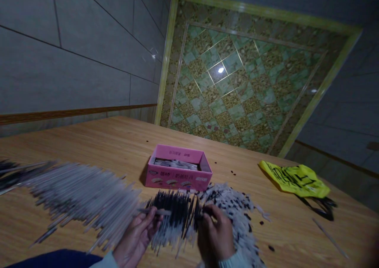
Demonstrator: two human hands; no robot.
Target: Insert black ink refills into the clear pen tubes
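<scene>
My left hand (pixel 139 230) pinches a slim greyish pen-like stick (pixel 162 212) between thumb and fingers, held roughly level. My right hand (pixel 217 230) is closed, its fingertips pressed together by the black sticks; what they hold, if anything, is hidden and blurred. Between both hands lies a bunch of thin sticks (pixel 173 208), black at the far end and pale at the near end. Left of my left hand spreads a broad row of translucent sticks (pixel 83 193). Beside my right hand is a heap of small clear and black pieces (pixel 239 216).
A pink open box (pixel 177 177) with pale sticks inside stands behind the bunch. On the right lie a yellow bag (pixel 293 179) with black print and a lone stick (pixel 330 238). Dark sticks (pixel 12 177) lie far left. Small black bits dot the wooden table (pixel 118 141).
</scene>
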